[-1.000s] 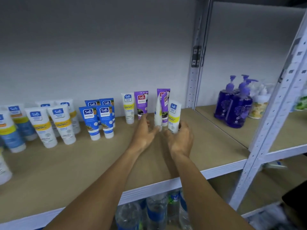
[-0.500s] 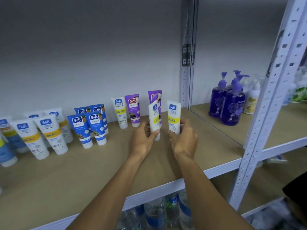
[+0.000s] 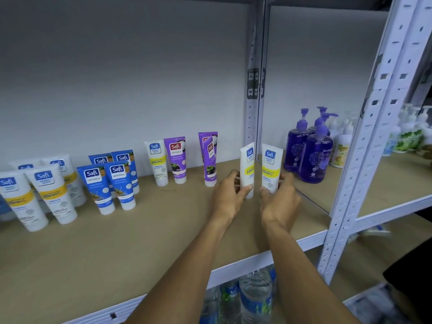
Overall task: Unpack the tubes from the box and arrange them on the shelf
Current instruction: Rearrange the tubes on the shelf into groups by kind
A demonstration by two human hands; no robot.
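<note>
A head-worn camera looks down at a tan wooden shelf (image 3: 140,242) with a white metal front edge, and two bare forearms reach in over it.

The left hand (image 3: 230,198) curls its thumb and fingers round the lower end of a white plastic tube with a yellow band and blue logo (image 3: 247,164). This tube is cap down and turned partly side-on. The right hand (image 3: 280,203) grips a second matching white tube (image 3: 271,163) the same way, with its label facing the camera. The two tubes are just beside each other but not touching, near the right end of the shelf. The fingers hide their caps, so it is unclear whether they rest on the board.

Further back stand purple tubes (image 3: 176,157), with blue tubes (image 3: 100,183) and more white tubes (image 3: 44,195) to the left. Purple pump bottles (image 3: 313,150) fill the neighbouring bay on the right, and clear water bottles (image 3: 254,295) sit on the level below. The box is out of view.

The likely risk is toppling. Each tube balances on a narrow cap, so letting go while it leans could tip it over. The left tube is close to the nearest purple tube (image 3: 209,164), and a fall or a brushing knuckle could start a chain of falls. The right tube is near the shelf's right edge, where a nudge might send it into the pump bottles.
</note>
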